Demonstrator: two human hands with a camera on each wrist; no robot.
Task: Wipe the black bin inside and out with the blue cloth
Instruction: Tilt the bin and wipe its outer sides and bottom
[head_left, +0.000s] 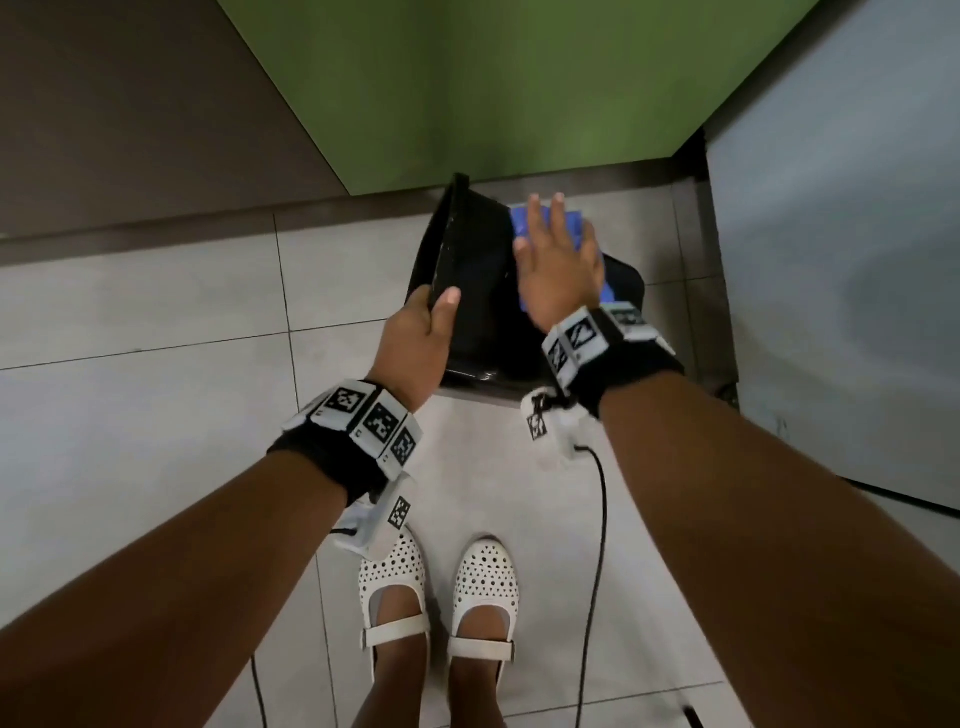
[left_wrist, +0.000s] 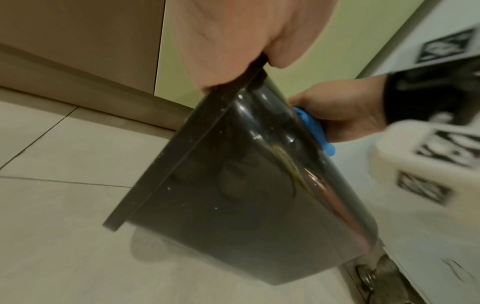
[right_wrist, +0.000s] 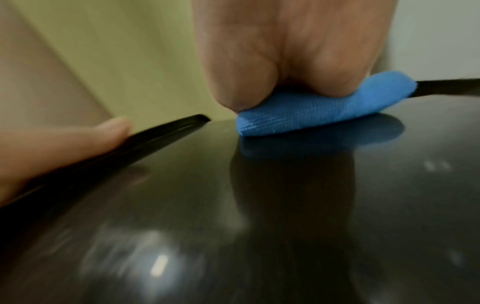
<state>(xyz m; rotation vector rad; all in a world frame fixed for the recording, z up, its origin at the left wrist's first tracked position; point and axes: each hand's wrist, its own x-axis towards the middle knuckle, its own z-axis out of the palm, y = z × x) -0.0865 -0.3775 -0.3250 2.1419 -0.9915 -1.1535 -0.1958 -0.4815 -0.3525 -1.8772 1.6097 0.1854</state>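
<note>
The black bin (head_left: 475, 270) is tipped on its side just above the tiled floor, with its opening facing left. My left hand (head_left: 415, 338) grips the near part of its rim, thumb on the outside. My right hand (head_left: 561, 270) lies flat with straight fingers on the blue cloth (head_left: 575, 224) and presses it onto the bin's upturned outer wall. In the left wrist view, the bin (left_wrist: 246, 195) hangs from my left hand (left_wrist: 233, 41), and the cloth (left_wrist: 311, 127) peeks out under my right hand (left_wrist: 342, 115). Seen from the right wrist, the cloth (right_wrist: 324, 111) is squashed on the glossy bin wall (right_wrist: 259, 205).
A green panel (head_left: 493, 93) and a brown wall (head_left: 130, 114) stand behind the bin, and a grey panel (head_left: 831, 260) stands to the right. The floor is pale tile (head_left: 156, 364). My white shoes (head_left: 441, 597) and a black cable (head_left: 597, 545) are below. A floor drain (left_wrist: 369, 275) sits near the bin's base.
</note>
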